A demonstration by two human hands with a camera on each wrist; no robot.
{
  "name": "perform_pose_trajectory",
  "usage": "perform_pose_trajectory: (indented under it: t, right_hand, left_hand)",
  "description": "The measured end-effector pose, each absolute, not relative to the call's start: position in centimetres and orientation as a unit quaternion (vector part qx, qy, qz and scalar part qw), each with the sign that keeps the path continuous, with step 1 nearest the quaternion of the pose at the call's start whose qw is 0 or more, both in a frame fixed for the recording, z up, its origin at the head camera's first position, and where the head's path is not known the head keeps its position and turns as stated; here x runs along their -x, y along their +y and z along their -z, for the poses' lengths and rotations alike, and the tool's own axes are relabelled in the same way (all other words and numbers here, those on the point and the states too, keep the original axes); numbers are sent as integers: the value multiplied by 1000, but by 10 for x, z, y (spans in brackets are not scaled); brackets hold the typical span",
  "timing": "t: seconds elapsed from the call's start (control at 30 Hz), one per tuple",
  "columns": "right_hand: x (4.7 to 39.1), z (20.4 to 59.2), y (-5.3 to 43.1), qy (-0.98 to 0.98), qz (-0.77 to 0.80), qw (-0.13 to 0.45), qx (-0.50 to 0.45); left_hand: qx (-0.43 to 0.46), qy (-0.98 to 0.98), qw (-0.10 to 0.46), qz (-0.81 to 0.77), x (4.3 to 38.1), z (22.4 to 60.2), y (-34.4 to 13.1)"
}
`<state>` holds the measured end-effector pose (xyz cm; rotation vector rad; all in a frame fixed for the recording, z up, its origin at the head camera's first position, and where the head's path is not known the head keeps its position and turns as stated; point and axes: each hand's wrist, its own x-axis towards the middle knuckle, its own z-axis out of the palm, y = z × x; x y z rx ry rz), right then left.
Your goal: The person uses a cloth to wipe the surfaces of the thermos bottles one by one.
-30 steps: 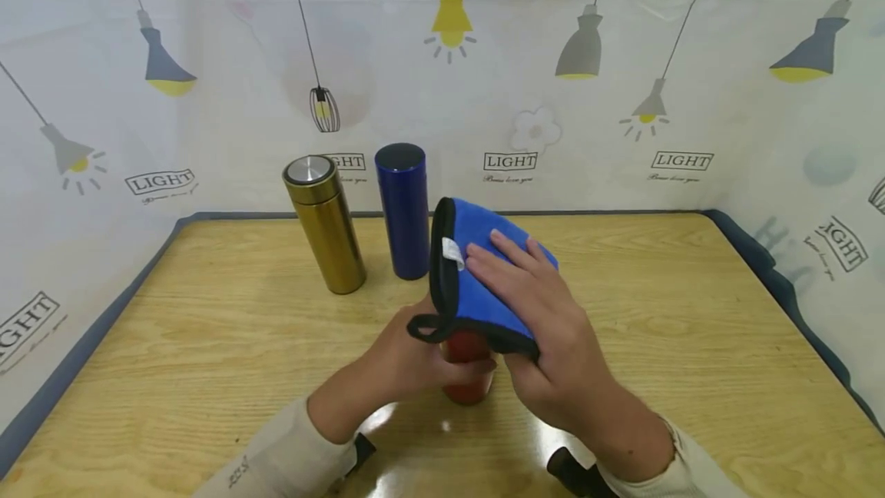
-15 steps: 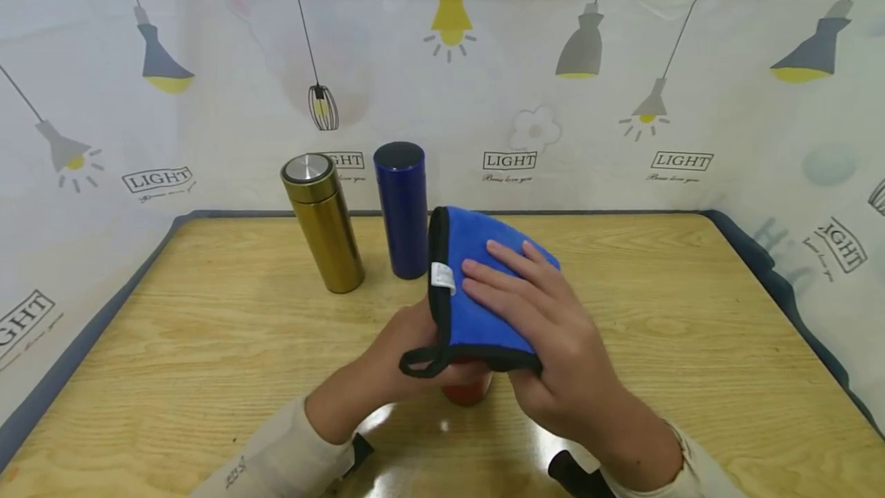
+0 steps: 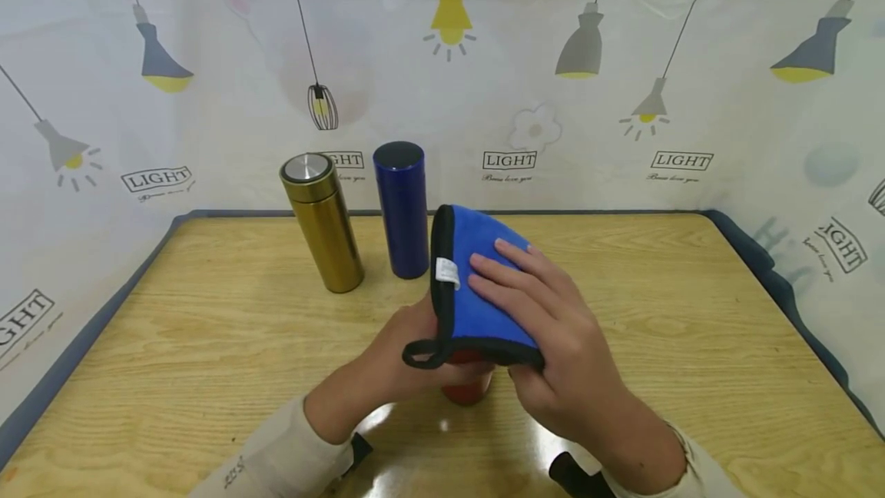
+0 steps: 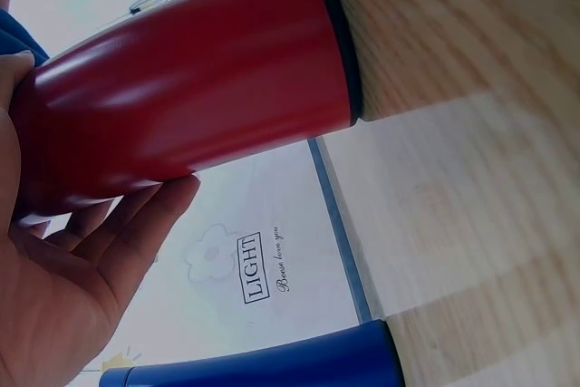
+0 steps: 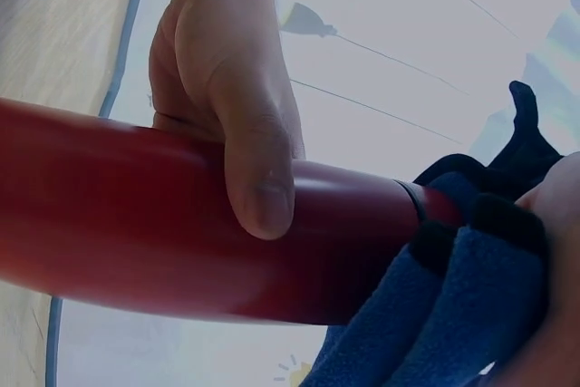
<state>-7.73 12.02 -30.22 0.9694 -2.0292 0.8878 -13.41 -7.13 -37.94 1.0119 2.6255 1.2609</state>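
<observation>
A red thermos flask (image 4: 208,70) stands upright on the wooden table (image 3: 207,344), close in front of the person. My left hand (image 3: 401,352) grips its upper body, thumb (image 5: 263,197) across the near side. Over the flask's top drapes a blue cloth (image 3: 477,310) with black edging, a white tag and a hanging loop. My right hand (image 3: 563,336) holds this cloth round the lid end, its fingers spread over the outside and the thumb lower on the near side. In the head view the cloth hides most of the flask; only its red base shows.
Behind the left hand stand a gold thermos flask (image 3: 326,237) with a silver lid and a dark blue thermos flask (image 3: 403,221) with a black top. A white curtain (image 3: 622,137) printed with lamps borders the table at the back and sides.
The cloth and right hand have lowered slightly and shifted about on the flask's top, tilting a little. The left hand keeps its grip, and the other two flasks stay in place.
</observation>
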Motion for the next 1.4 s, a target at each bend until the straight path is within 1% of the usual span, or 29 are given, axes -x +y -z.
perform_pose_trajectory:
  t: [0.07, 0.2, 0.27, 0.5, 0.7, 0.8, 0.97, 1.07, 1.23, 1.4]
  right_hand:
    - [77, 302, 120, -775, -347, 361, -385]
    - [78, 302, 119, -765, -341, 366, -405]
    - [78, 302, 118, -766, -336, 365, -408]
    - [78, 303, 119, -786, -329, 354, -385]
    - [77, 304, 122, -791, -349, 344, -367]
    - [78, 303, 122, -780, -351, 352, -380]
    - [79, 303, 120, -768, -328, 364, -412]
    - [79, 303, 120, -775, -319, 361, -410]
    - [80, 303, 120, -789, -321, 356, -385]
    - [79, 305, 123, -799, -339, 347, -354]
  left_hand:
    - [-335, 854, 23, -398, 134, 380, -73]
    - [-381, 850, -14, -365, 136, 383, -75]
    - [-395, 846, -20, -357, 137, 384, -75]
    - [-340, 849, 27, -403, 134, 381, -73]
    - [-329, 846, 33, -418, 133, 377, -70]
    - [-341, 850, 16, -402, 134, 378, -72]
    - [-396, 854, -23, -337, 137, 385, -74]
    - [-392, 853, -9, -345, 138, 387, -74]
    - [-338, 853, 30, -396, 135, 381, -71]
    - [-299, 859, 40, -415, 132, 376, -68]
